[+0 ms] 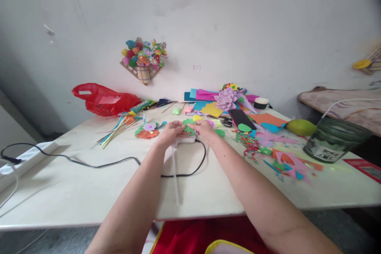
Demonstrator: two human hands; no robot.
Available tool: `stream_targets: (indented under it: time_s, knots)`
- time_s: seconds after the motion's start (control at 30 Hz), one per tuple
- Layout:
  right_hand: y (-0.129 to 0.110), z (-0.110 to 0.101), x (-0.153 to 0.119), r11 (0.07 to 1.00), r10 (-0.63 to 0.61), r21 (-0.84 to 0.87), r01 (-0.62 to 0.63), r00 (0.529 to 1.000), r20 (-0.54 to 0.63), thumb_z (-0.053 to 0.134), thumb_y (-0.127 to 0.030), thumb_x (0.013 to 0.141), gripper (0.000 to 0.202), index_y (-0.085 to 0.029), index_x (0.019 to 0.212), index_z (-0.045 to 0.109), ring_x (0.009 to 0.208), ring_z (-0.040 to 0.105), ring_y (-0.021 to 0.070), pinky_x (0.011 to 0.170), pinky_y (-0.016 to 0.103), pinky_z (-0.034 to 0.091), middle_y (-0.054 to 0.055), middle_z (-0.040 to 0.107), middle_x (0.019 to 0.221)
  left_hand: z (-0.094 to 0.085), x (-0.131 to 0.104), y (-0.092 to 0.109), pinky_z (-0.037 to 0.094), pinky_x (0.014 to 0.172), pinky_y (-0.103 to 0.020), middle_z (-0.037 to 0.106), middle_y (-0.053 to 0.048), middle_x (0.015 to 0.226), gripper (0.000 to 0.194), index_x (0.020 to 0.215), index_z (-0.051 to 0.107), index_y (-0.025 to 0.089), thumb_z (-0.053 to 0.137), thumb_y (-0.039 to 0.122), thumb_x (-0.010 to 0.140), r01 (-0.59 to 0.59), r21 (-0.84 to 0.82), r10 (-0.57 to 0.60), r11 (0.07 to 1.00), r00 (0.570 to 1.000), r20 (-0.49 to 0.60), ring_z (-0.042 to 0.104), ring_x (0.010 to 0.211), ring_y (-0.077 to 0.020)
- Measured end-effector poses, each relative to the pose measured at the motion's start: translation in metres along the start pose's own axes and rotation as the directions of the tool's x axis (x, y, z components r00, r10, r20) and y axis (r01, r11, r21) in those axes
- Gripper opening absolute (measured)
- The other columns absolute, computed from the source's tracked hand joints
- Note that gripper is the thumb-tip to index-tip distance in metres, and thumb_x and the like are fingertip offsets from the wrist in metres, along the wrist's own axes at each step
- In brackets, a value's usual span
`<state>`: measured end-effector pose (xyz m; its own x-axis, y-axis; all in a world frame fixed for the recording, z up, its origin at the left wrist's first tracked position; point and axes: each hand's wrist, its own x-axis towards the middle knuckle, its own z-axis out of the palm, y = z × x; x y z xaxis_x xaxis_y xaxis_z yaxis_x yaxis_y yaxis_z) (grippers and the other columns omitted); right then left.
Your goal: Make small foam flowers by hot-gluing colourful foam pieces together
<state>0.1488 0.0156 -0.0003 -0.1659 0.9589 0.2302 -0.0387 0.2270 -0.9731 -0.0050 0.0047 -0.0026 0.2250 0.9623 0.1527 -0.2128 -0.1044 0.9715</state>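
Observation:
My left hand point(170, 131) and my right hand point(206, 130) meet over the middle of the white table point(89, 182). Between their fingertips they pinch a small green foam leaf piece point(188, 127). Under the hands lies a white glue gun point(186, 140) with a black cord point(104, 163) trailing left, and a clear glue stick point(175, 174) points toward me. A finished foam flower point(147, 131) of orange, green and lilac lies just left of my left hand.
A red plastic bag point(102, 99) and coloured sticks point(119, 127) sit far left. Foam sheets, a lilac paper flower point(226, 99), scissors point(228, 122) and scraps point(282, 158) crowd the right, with a green fruit point(301, 127) and a dark glass jar point(335, 139).

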Motion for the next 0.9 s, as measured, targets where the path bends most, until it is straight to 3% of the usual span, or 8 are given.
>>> stream_targets:
  time_s: [0.33, 0.53, 0.9]
  knots:
    - [0.0023, -0.0006, 0.0030, 0.999, 0.030, 0.017, -0.029, 0.999, -0.021, 0.070, -0.038, 0.050, 0.032, -0.016, 0.048, 0.047, 0.040, 0.032, 0.0047, 0.041, 0.021, 0.025, -0.008, 0.039, 0.042, -0.0003, -0.0001, 0.0016, 0.052, 0.058, -0.027, 0.062, -0.001, 0.060, 0.030, 0.073, 0.049, 0.014, 0.072, 0.028, 0.060, 0.008, 0.032, -0.009, 0.999, 1.000, 0.011, 0.063, 0.058, -0.0152]
    - [-0.0018, -0.0041, 0.0013, 0.994, 0.065, 0.082, -0.067, 0.998, 0.028, 0.060, -0.052, 0.061, 0.038, -0.015, 0.065, 0.059, 0.047, 0.044, 0.0080, 0.041, 0.020, 0.030, -0.002, 0.052, 0.054, -0.0007, 0.0006, 0.0016, 0.052, 0.059, -0.026, 0.060, 0.001, 0.058, 0.029, 0.072, 0.050, 0.014, 0.071, 0.029, 0.060, -0.010, 0.048, 0.010, 0.999, 1.000, -0.008, 0.063, 0.057, -0.0144]
    - [0.0049, -0.0037, 0.0079, 0.998, -0.059, -0.012, 0.058, 0.996, -0.070, 0.064, -0.038, 0.058, 0.024, -0.014, 0.058, 0.060, 0.047, 0.040, 0.0072, 0.047, 0.022, 0.031, -0.003, 0.052, 0.050, 0.0038, -0.0038, 0.0052, 0.051, 0.060, -0.025, 0.061, -0.001, 0.063, 0.034, 0.068, 0.051, 0.012, 0.068, 0.040, 0.062, -0.054, 0.138, 0.058, 0.989, 0.998, -0.026, 0.063, 0.061, -0.0144]
